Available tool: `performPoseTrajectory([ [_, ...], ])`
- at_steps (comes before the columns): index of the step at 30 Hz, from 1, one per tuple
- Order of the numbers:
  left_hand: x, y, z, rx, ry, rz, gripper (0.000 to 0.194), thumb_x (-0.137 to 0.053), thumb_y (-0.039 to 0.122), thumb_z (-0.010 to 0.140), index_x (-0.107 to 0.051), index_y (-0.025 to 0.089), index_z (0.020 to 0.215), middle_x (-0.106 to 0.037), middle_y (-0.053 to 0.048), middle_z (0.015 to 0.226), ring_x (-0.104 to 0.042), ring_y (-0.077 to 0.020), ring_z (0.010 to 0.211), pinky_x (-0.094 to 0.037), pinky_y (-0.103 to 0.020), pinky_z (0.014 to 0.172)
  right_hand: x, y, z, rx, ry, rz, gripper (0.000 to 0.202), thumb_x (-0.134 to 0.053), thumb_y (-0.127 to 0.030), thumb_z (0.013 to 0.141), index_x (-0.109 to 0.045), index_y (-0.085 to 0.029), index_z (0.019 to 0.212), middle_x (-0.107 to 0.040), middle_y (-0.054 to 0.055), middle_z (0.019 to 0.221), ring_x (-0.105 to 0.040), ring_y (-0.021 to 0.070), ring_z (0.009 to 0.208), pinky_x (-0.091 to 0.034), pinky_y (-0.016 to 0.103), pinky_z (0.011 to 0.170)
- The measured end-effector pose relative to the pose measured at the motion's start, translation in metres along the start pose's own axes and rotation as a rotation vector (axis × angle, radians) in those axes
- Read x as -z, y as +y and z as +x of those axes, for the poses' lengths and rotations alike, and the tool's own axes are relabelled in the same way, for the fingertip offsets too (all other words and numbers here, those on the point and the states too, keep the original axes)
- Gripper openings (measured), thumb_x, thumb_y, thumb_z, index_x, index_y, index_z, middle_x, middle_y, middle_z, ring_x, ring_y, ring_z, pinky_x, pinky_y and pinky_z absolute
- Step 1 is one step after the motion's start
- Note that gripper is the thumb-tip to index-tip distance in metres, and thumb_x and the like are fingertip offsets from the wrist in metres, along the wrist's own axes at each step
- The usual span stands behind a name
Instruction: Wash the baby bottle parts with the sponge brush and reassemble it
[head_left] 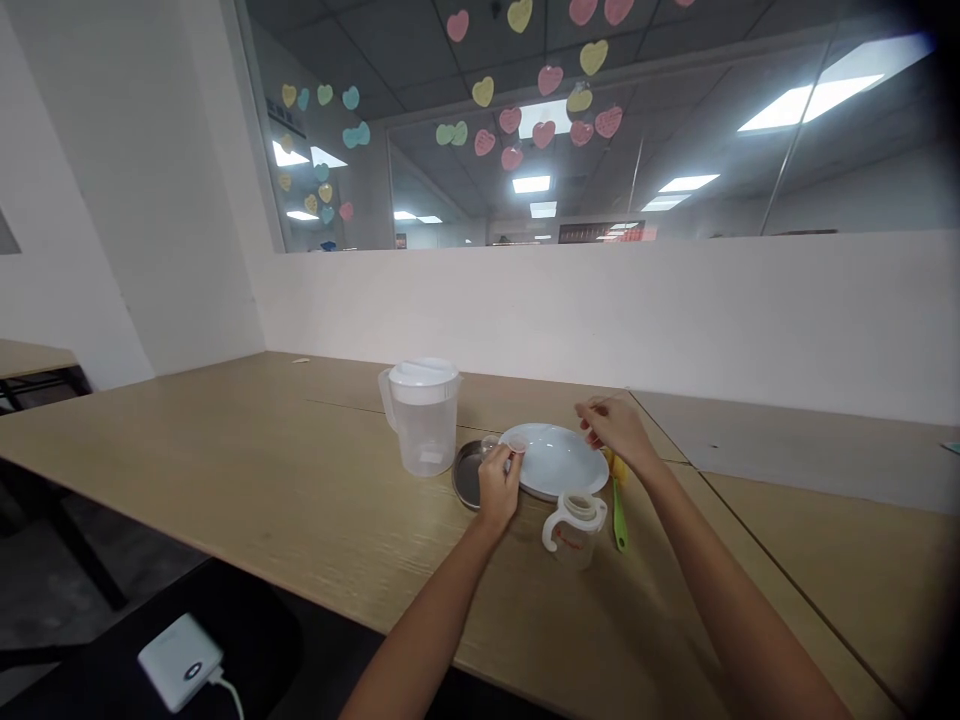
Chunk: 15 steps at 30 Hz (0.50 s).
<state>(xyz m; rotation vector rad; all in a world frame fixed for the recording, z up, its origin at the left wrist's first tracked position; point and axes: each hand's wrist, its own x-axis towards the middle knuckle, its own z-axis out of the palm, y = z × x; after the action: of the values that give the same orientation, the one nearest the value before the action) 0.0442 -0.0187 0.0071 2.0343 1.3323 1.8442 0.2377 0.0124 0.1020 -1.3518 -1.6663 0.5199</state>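
Note:
My left hand (500, 485) pinches a small, clear round piece (517, 444) over the left rim of a white plate (553, 460). Another clear round piece (490, 444) shows just left of those fingers, above a dark round metal dish (468, 474). My right hand (611, 425) is raised over the plate's right edge with its fingers drawn together; whether they hold something small I cannot make out. Nearer to me stands a clear cup (574, 540) with a white handled collar and an open top. A green-handled brush (619, 520) lies right of the plate, its yellow head partly hidden.
A lidded translucent pitcher (426, 418) stands left of the metal dish on the wooden table (247, 450). At the lower left a white power bank (181, 662) with a cable rests on a black chair. Behind the table is a white wall with a window.

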Motion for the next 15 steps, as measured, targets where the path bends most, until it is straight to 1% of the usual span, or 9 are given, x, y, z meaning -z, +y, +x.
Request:
performPoseTrajectory([
  [2, 0.0, -0.001, 0.0, 0.001, -0.005, 0.006, 0.028, -0.04, 0.031, 0.09, -0.062, 0.016, 0.08, -0.062, -0.004, 0.079, -0.054, -0.0142, 0.074, -0.039, -0.025, 0.07, -0.016, 0.022, 0.009, -0.156, -0.128, 0.097, 0.02, -0.053, -0.033, 0.076, -0.058, -0.015, 0.067, -0.057, -0.001, 0.049, -0.049, 0.0085, 0.033, -0.039, 0.02, 0.037],
  [4, 0.0, -0.001, 0.0, 0.001, -0.012, 0.003, 0.028, -0.04, 0.032, 0.09, -0.062, 0.016, 0.081, -0.063, -0.004, 0.08, -0.055, -0.0144, 0.076, -0.039, -0.025, 0.07, -0.028, 0.036, 0.012, -0.219, -0.146, 0.138, 0.014, -0.055, -0.027, 0.074, -0.057, -0.015, 0.069, -0.055, -0.002, 0.046, -0.046, 0.0084, 0.03, -0.039, 0.02, 0.034],
  [6, 0.0, -0.001, 0.0, 0.007, -0.022, 0.01, 0.029, -0.04, 0.032, 0.09, -0.062, 0.016, 0.082, -0.063, -0.005, 0.081, -0.055, -0.0146, 0.076, -0.039, -0.025, 0.071, -0.032, 0.043, 0.012, -0.255, -0.131, 0.185, 0.012, -0.055, -0.025, 0.074, -0.057, -0.014, 0.078, -0.058, -0.002, 0.05, -0.047, 0.0078, 0.032, -0.042, 0.02, 0.035],
  [9, 0.0, -0.001, 0.0, 0.018, -0.051, 0.044, 0.03, -0.039, 0.033, 0.09, -0.061, 0.016, 0.081, -0.063, -0.004, 0.08, -0.054, -0.0145, 0.075, -0.039, -0.025, 0.07, -0.03, 0.044, 0.012, -0.286, -0.085, 0.268, 0.024, -0.055, -0.025, 0.075, -0.054, -0.014, 0.097, -0.064, 0.002, 0.066, -0.051, 0.0072, 0.038, -0.049, 0.022, 0.042],
  [11, -0.001, -0.001, 0.0, 0.022, -0.082, 0.068, 0.031, -0.038, 0.033, 0.09, -0.061, 0.016, 0.079, -0.063, -0.004, 0.078, -0.054, -0.0141, 0.073, -0.039, -0.025, 0.068, -0.025, 0.044, 0.014, -0.294, -0.052, 0.31, 0.031, -0.056, -0.025, 0.075, -0.052, -0.014, 0.104, -0.066, 0.005, 0.076, -0.055, 0.0078, 0.043, -0.052, 0.023, 0.046],
  [14, -0.002, -0.001, -0.001, 0.023, -0.136, 0.106, 0.031, -0.039, 0.033, 0.09, -0.063, 0.017, 0.079, -0.064, -0.004, 0.077, -0.055, -0.0139, 0.072, -0.039, -0.024, 0.067, -0.02, 0.042, 0.015, -0.297, -0.018, 0.337, 0.032, -0.057, -0.024, 0.074, -0.053, -0.013, 0.104, -0.066, 0.006, 0.08, -0.056, 0.0082, 0.047, -0.052, 0.022, 0.046],
  [15, -0.003, -0.001, -0.002, 0.018, -0.15, 0.12, 0.031, -0.039, 0.034, 0.09, -0.063, 0.017, 0.08, -0.064, -0.004, 0.077, -0.055, -0.0141, 0.072, -0.039, -0.025, 0.067, -0.019, 0.04, 0.015, -0.288, -0.039, 0.324, 0.029, -0.057, -0.023, 0.073, -0.055, -0.013, 0.101, -0.065, 0.006, 0.078, -0.055, 0.0079, 0.046, -0.051, 0.022, 0.044],
])
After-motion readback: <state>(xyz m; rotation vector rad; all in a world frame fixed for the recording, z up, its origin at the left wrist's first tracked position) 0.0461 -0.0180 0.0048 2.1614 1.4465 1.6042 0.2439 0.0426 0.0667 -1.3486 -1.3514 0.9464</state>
